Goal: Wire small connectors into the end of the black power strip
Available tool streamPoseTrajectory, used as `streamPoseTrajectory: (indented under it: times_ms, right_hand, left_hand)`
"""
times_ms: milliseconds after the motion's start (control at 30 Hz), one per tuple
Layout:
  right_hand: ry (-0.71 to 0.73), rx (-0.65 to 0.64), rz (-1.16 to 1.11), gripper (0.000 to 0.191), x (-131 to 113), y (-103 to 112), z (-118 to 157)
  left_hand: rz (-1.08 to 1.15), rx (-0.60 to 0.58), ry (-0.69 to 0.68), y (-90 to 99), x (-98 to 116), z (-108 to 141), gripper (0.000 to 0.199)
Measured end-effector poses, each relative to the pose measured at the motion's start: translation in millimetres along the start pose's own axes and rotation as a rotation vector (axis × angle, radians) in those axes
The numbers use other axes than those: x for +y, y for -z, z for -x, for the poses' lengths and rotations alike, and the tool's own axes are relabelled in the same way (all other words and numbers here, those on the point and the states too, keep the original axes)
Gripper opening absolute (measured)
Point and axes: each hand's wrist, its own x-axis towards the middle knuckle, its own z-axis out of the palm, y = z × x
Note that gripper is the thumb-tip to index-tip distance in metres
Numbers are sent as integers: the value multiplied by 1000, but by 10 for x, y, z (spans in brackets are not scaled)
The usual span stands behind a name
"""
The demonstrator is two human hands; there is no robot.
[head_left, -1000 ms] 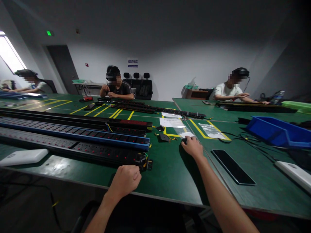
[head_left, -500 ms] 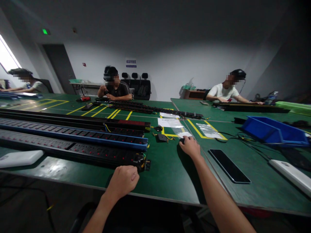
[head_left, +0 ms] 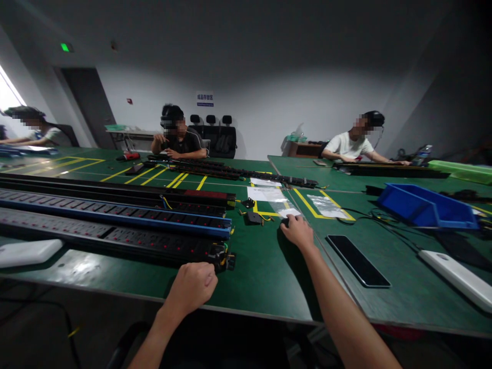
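My left hand (head_left: 195, 285) is closed in a fist at the table's front edge, with nothing showing in it. Just beyond it lies the end of a black power strip (head_left: 154, 244), where coloured wires and a small black connector stick out. My right hand (head_left: 299, 231) is farther forward, its fingers curled down near a clear plastic bag (head_left: 282, 206) with white paper. What those fingers hold, if anything, is hidden. Between the hands and farther back lie a black end cap (head_left: 253, 219) and short yellow-green wires (head_left: 268, 218).
A blue-edged strip (head_left: 115, 209) and other black strips lie on the left of the green table (head_left: 265, 287). To the right are a phone (head_left: 358, 261), a blue bin (head_left: 430, 207), cables and a white power bank (head_left: 455, 277). Several people sit across the table.
The view has shifted slightly, so things appear a little farther left. Both hands keep nearly the same pose and place on the table.
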Motion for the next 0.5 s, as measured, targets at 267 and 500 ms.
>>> streamPoseTrajectory:
  times_ms: [267,500]
  right_hand:
    - [-44,46,-74,50,11,7,-13]
    - [-17,257,-94,39,-48,16,17]
  left_hand:
    - [-20,1,-3,-18,-11,2,26]
    - [-23,3,-12,-47,-26,5,25]
